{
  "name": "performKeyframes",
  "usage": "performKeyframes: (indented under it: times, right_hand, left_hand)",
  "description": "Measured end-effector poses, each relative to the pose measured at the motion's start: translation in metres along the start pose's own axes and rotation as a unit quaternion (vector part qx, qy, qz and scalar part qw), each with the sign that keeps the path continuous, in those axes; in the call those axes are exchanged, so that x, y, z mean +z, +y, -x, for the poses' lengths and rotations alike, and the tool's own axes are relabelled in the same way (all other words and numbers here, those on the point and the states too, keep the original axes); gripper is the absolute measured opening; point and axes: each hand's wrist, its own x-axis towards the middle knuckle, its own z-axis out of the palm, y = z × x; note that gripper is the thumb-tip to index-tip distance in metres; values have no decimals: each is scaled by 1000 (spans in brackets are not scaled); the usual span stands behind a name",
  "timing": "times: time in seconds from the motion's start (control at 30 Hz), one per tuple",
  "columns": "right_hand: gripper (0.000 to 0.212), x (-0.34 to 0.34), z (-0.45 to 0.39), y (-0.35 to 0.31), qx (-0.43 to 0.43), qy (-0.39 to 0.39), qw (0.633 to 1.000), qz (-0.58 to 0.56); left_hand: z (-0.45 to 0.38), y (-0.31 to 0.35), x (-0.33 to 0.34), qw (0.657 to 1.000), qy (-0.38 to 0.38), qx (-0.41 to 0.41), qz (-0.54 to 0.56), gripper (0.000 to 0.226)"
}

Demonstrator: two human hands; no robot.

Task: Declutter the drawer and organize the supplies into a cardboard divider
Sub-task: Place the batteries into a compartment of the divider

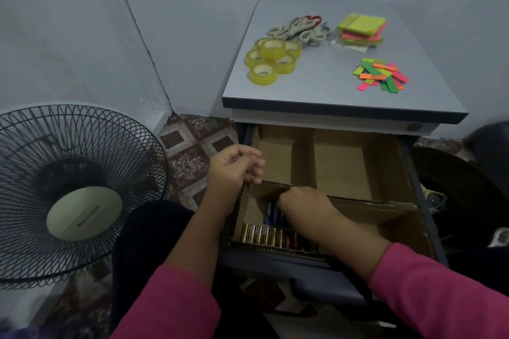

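A: Where's the divider?

B: The divider sits inside the open drawer under the desk. It splits the drawer into compartments. The two far ones show bare cardboard.

A: And the near ones?

B: The near left compartment has batteries lying in a row along its front wall, gold ones at the left, darker ones to their right. Blue ones stand or lean just behind them, partly hidden.

A: What are the hands doing?

B: The right hand reaches down into that near left compartment, knuckles up, fingers curled under and right at the blue batteries. Whether it actually grips one I cannot tell; the fingertips are hidden. The left hand hovers above the drawer's left edge, by the cross wall of the divider. Its fingers are curled in with the thumb pressed against them, as if pinching something small, but nothing shows clearly in it.

A: What's on the desk?

B: Tape rolls clustered at the left, one stacked on the others. Scissors in a heap behind them. Sticky notes stacked at the back right, and coloured flags scattered in front of those.

A: Anything else nearby?

B: A fan on the floor at the left.
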Motion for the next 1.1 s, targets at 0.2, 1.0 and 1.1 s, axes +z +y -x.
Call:
performKeyframes:
  times: [0.2,1.0,1.1]
  right_hand:
    - [27,9,14,-9,-11,-17,997,69]
    - [22,0,29,32,83,227,910,-336]
    - [28,5,16,49,85,237,856,-452]
  left_hand:
    - [12,20,12,889,-272,-82,-361,20]
    - [16,-18,30,672,-382,-70,-630,37]
    - [15,-25,31,680,-390,-58,-618,40]
